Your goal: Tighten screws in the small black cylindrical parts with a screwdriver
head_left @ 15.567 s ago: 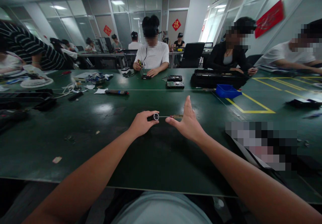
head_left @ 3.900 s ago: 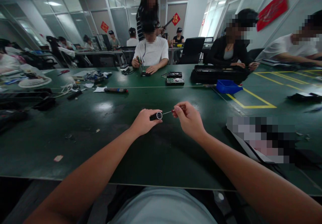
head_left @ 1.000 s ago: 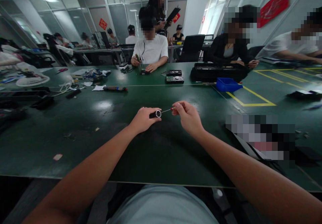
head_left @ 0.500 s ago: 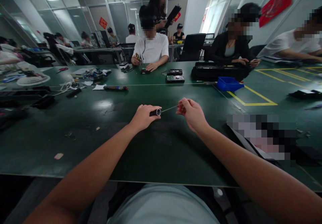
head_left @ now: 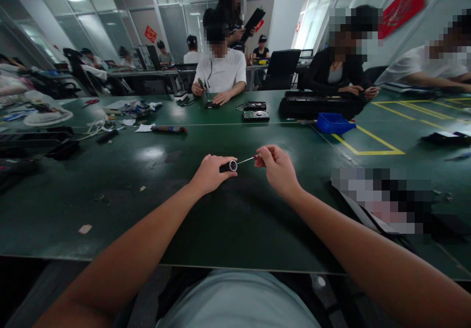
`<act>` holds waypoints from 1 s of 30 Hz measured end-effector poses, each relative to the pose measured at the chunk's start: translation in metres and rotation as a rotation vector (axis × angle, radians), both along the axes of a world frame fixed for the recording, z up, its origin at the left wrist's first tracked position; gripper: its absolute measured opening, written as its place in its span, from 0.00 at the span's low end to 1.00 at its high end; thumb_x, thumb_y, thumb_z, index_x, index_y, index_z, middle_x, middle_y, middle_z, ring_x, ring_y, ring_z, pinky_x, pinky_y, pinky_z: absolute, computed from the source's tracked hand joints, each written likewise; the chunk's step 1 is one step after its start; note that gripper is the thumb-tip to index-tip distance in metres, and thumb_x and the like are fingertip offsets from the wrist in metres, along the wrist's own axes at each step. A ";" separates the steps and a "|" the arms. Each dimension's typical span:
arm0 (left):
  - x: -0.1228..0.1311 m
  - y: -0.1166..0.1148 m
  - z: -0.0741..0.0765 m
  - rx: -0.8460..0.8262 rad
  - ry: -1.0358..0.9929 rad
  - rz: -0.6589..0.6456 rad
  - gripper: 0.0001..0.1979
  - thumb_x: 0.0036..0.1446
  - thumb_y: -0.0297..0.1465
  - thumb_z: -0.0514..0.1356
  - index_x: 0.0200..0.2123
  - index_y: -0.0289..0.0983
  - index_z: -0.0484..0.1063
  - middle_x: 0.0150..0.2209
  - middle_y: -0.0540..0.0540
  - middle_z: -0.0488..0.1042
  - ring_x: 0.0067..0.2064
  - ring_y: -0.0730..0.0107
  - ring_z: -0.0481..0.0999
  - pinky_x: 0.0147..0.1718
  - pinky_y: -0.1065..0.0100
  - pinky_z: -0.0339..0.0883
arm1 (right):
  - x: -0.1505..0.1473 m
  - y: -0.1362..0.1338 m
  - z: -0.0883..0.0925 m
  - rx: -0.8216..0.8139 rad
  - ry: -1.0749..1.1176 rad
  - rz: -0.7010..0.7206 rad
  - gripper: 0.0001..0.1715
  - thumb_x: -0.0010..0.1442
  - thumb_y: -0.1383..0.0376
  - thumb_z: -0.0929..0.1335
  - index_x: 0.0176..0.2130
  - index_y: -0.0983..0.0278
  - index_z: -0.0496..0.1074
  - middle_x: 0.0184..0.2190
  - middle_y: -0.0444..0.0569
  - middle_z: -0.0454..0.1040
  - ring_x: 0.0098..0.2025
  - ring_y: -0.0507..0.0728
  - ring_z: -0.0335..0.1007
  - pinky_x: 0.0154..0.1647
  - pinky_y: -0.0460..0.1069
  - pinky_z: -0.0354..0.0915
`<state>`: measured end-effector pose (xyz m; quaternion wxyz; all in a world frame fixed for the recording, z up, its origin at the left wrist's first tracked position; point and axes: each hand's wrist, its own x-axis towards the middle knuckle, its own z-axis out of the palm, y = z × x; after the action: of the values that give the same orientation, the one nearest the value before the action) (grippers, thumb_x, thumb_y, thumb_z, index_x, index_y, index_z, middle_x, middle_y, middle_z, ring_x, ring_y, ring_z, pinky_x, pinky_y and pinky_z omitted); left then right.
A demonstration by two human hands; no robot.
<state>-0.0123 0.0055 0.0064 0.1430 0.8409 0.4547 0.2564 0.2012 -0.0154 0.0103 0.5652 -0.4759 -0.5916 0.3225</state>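
Note:
My left hand is closed round a small black cylinder with a silver ring at its end, held down on the green table. My right hand pinches the red handle of a thin screwdriver. The screwdriver's metal shaft points left, and its tip meets the ringed end of the cylinder. Both hands are near the middle of the table, about a hand's width apart.
A blue bin, a black case and two hard drives lie beyond my hands. A white fan, cables and tools crowd the left. Several people sit at the far side; one stands. A blurred object lies at right.
My right hand has drawn back slightly toward the cylinder, and the screwdriver has levelled out. My left hand has kept its grip and stayed in place.

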 end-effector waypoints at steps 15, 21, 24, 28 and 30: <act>-0.002 -0.003 -0.002 -0.081 -0.123 0.009 0.21 0.55 0.34 0.68 0.53 0.43 0.76 0.53 0.46 0.78 0.54 0.57 0.75 0.56 0.56 0.64 | 0.000 -0.009 0.011 0.053 -0.202 -0.036 0.17 0.64 0.53 0.66 0.35 0.63 0.73 0.25 0.46 0.76 0.28 0.54 0.73 0.32 0.50 0.66; -0.002 -0.002 -0.005 -0.067 -0.107 0.004 0.21 0.55 0.36 0.68 0.53 0.44 0.76 0.51 0.46 0.78 0.52 0.57 0.75 0.55 0.55 0.65 | -0.001 -0.017 0.016 0.148 -0.372 -0.039 0.13 0.63 0.56 0.67 0.36 0.63 0.74 0.26 0.46 0.76 0.27 0.55 0.71 0.29 0.49 0.61; -0.001 -0.002 -0.005 -0.067 -0.105 0.012 0.20 0.55 0.35 0.68 0.52 0.43 0.76 0.51 0.46 0.78 0.53 0.57 0.75 0.55 0.55 0.64 | -0.002 -0.018 0.014 0.198 -0.366 0.008 0.10 0.63 0.63 0.65 0.43 0.63 0.71 0.32 0.47 0.77 0.33 0.55 0.73 0.32 0.49 0.63; -0.002 -0.002 -0.004 -0.068 -0.095 0.015 0.20 0.55 0.34 0.68 0.52 0.43 0.76 0.51 0.46 0.78 0.52 0.57 0.75 0.55 0.55 0.65 | 0.000 -0.017 0.015 0.134 -0.408 0.018 0.11 0.65 0.59 0.63 0.38 0.62 0.72 0.27 0.45 0.75 0.29 0.55 0.70 0.31 0.50 0.61; -0.002 -0.002 -0.005 -0.065 -0.100 0.015 0.20 0.55 0.34 0.68 0.52 0.44 0.76 0.51 0.46 0.78 0.52 0.57 0.75 0.55 0.55 0.64 | 0.001 -0.016 0.016 0.091 -0.449 -0.006 0.17 0.67 0.55 0.61 0.36 0.62 0.72 0.24 0.45 0.72 0.26 0.55 0.68 0.30 0.50 0.59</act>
<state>-0.0146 0.0040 0.0011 0.1909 0.8185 0.4612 0.2844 0.2020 -0.0312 0.0264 0.4413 -0.5113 -0.7151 0.1799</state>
